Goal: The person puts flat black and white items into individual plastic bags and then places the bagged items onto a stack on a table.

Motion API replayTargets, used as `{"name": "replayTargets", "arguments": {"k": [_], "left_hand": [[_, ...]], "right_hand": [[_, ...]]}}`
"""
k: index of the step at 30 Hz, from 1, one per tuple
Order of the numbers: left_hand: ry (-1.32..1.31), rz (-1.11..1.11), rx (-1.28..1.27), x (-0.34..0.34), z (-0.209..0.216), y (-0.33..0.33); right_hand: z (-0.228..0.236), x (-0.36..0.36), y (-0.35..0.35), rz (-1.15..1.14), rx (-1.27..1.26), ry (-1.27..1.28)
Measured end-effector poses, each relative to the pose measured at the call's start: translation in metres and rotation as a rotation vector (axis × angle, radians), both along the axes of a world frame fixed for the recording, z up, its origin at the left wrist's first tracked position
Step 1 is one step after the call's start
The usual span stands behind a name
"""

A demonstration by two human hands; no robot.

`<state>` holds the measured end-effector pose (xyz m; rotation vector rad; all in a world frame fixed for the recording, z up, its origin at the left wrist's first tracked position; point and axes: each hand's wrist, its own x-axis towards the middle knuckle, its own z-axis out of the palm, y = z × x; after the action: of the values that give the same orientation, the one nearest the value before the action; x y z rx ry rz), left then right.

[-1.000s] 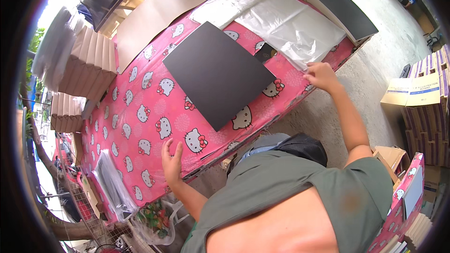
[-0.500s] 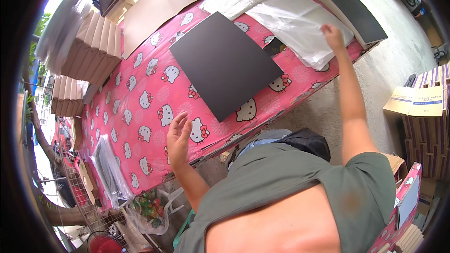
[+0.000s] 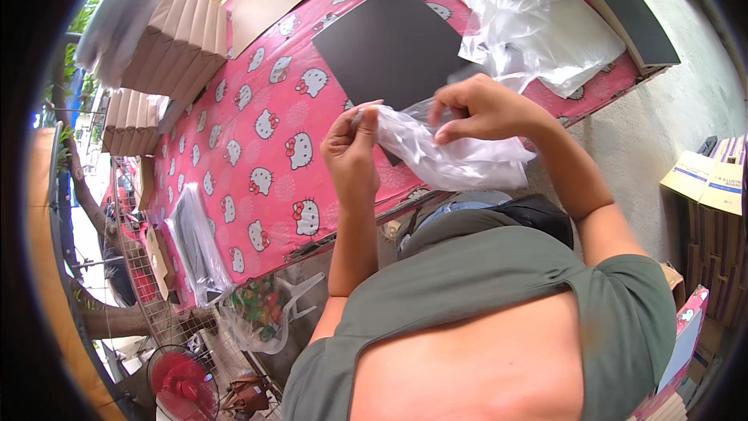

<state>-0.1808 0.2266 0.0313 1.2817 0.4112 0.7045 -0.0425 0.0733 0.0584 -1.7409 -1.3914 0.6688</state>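
Note:
My left hand (image 3: 354,148) pinches the edge of a thin clear plastic bag (image 3: 467,156) between thumb and fingers. The bag hangs crumpled over the table's near edge, and part of it trails back toward a pile of clear plastic bags (image 3: 580,43). Just above it, my right hand (image 3: 487,109) has its fingers bent, with a gap between thumb and forefinger and nothing visibly gripped. Beyond both hands a flat black board (image 3: 393,47) lies on the table, its near part covered by the bag and my hands.
A pink patterned cloth (image 3: 241,140) covers the table. Black boards (image 3: 623,8) are stacked at the far right. Wrapped brown packs (image 3: 175,47) stand at the left, near a bundle of plastic sleeves (image 3: 199,242). A red fan (image 3: 183,382) is lower left, cartons (image 3: 713,249) at right.
My right hand has come from the bag pile toward my left hand, bringing a plastic bag. My left hand has moved right and closed on the bag's edge.

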Motion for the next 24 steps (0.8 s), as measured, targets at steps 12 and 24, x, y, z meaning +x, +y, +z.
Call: {"name": "replayTargets", "arguments": {"k": [12,24], "left_hand": [[-0.272,0.090,-0.084,-0.002,-0.007,0.007],[0.037,-0.151,-0.501,-0.019,-0.040,0.012]], "right_hand": [[-0.027,-0.030,0.008,-0.416,0.277,0.193],[-0.051,0.077,-0.007,-0.459,0.088,0.035]]}}
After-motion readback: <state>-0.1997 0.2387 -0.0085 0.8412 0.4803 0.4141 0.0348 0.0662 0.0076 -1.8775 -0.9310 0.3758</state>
